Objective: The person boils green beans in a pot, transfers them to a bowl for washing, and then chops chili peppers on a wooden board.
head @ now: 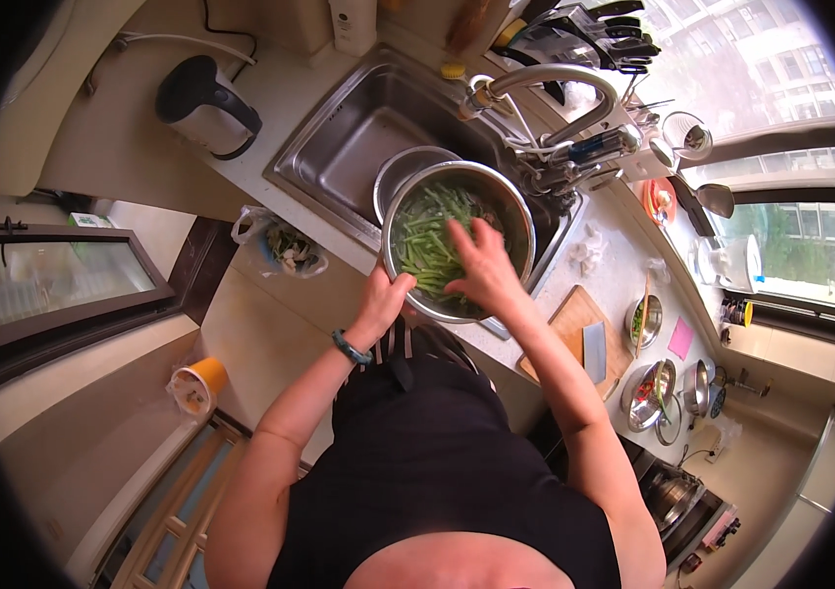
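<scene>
A stainless steel bowl (514,213) of cut green vegetable pieces (424,247), apparently in water, is tilted over the front part of the sink (347,140). My left hand (385,298) grips its near-left rim, thumb on the edge. Inside the bowl's opening, my right hand (487,269) hovers over the greens with fingers spread and slightly blurred. I see nothing held in it; whether the fingertips touch the pieces, I cannot tell. Behind the bowl, a second metal vessel (406,163) in the sink is partly hidden.
A curved faucet (572,73) reaches over the sink's right side. Rightward on the counter are a cutting board (557,331) with a cleaver (595,352) and several metal bowls (642,397). An electric kettle (215,110) stands left; a bag of scraps (288,250) hangs below the counter edge.
</scene>
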`<state>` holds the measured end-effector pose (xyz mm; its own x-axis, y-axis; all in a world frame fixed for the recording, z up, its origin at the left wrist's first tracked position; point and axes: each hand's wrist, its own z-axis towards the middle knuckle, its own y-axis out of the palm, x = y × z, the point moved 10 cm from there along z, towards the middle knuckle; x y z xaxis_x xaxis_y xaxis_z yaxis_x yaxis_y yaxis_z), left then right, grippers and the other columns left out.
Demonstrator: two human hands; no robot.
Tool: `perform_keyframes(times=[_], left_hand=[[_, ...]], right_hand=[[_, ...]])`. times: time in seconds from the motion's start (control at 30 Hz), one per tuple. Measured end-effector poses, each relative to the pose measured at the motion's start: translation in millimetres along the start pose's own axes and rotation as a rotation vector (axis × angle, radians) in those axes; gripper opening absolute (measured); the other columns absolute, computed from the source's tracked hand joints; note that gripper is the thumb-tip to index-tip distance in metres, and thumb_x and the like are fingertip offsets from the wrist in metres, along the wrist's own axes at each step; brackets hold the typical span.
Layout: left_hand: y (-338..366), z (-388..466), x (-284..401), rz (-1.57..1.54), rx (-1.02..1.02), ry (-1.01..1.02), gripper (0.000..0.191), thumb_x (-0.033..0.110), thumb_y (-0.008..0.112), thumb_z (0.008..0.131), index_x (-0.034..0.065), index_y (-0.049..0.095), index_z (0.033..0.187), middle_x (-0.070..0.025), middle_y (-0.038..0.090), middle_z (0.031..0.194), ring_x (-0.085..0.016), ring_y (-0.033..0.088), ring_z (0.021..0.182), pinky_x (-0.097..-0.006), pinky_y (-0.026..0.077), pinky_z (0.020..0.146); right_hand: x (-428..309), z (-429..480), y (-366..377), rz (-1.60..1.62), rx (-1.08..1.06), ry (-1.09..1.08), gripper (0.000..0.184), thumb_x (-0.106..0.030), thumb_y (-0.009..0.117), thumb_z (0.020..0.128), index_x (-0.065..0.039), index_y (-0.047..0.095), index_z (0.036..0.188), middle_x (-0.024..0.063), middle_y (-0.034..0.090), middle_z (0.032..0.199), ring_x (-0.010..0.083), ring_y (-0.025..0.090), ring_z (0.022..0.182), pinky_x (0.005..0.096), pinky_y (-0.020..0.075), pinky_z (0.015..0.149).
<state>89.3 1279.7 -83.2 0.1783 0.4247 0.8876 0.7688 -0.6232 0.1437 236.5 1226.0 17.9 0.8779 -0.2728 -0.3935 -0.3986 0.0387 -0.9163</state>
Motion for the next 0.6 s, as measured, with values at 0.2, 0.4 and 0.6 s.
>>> perform_keyframes(times=[0.2, 0.4, 0.6], left_hand=[[6, 2, 4, -0.114, 0.000, -0.119, 0.041, 0.009, 0.055, 0.080, -0.0004, 0.050, 0.120, -0.0070, 0.061, 0.091, -0.013, 0.060, 0.068, -0.0251, 0.052, 0.047], [15, 7, -2, -0.126, -0.008, -0.131, 0.037, 0.009, 0.054, 0.081, -0.0010, 0.050, 0.117, -0.0069, 0.061, 0.089, -0.013, 0.061, 0.062, -0.0245, 0.051, 0.044], [10, 19, -2, -0.203, 0.012, -0.101, 0.036, 0.010, 0.053, 0.083, -0.0019, 0.050, 0.116, -0.0065, 0.061, 0.086, -0.013, 0.060, 0.062, -0.0245, 0.050, 0.044]], right_hand=[[13, 18, -1, -0.228, -0.044, -0.053, 0.097, -0.009, 0.084, 0.050, -0.023, 0.046, 0.138, 0.0154, 0.044, 0.135, 0.0360, 0.046, 0.115, 0.0451, 0.0460, 0.090], [9, 21, 11, -0.025, -0.019, -0.156, 0.082, 0.002, 0.070, 0.062, -0.022, 0.048, 0.137, 0.0192, 0.043, 0.136, 0.0386, 0.049, 0.114, 0.0443, 0.0505, 0.090], [11, 19, 25, 0.145, -0.119, -0.094, 0.077, 0.003, 0.071, 0.068, -0.016, 0.047, 0.138, 0.0217, 0.043, 0.137, 0.0393, 0.050, 0.117, 0.0414, 0.0483, 0.095]])
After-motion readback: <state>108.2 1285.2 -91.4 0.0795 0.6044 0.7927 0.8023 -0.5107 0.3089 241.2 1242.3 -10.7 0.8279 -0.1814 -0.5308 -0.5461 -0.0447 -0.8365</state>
